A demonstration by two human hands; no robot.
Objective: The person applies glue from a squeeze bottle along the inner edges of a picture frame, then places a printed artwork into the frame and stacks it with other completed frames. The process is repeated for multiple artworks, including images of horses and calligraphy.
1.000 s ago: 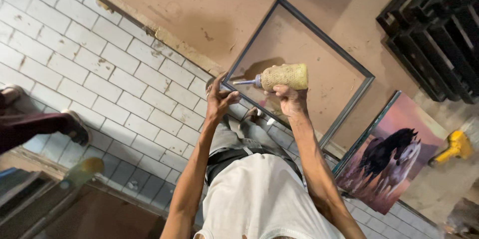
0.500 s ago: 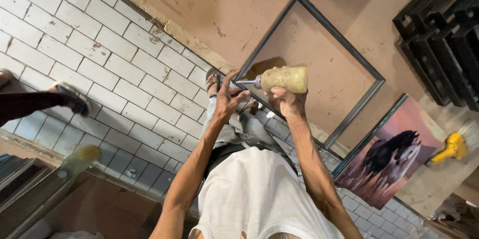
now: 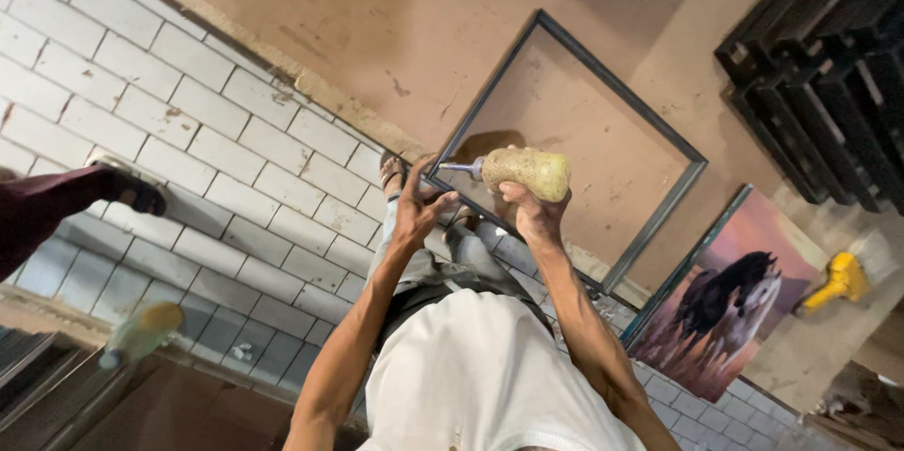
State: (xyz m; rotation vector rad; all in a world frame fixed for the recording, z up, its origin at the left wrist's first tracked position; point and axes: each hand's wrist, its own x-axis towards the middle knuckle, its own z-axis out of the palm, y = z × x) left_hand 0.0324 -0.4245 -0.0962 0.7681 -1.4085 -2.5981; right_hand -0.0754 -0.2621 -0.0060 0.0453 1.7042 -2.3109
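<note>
The right hand (image 3: 529, 211) is wrapping its fingers tight around a dusty yellowish bottle (image 3: 527, 171), holding it sideways with the metal nozzle (image 3: 459, 168) pointing toward the near corner of a dark metal frame (image 3: 659, 204). The left hand (image 3: 416, 209) is sitting right at that corner, fingers spread and bent, fingertips resting on or just by the frame edge; whether it is pinching anything cannot be told.

The frame is lying flat on the brown floor, its corner reaching the strip where the brown surface is meeting white tiles (image 3: 141, 112). Below the hands, the person's knees and a sandalled foot (image 3: 394, 171) are crowding in just beside the corner.

Off to the left, another person's dark sleeve or leg and shoe (image 3: 132, 190) are poking in over the tiles, well apart from the work. At the right, a picture of dark horses (image 3: 730, 305) on a pinkish ground is lying near the frame, with a yellow tool (image 3: 836, 283) beyond it. Black stacked frames (image 3: 819, 65) are filling the upper right. A blurred greenish bottle (image 3: 141, 333) is sitting at the lower left.
</note>
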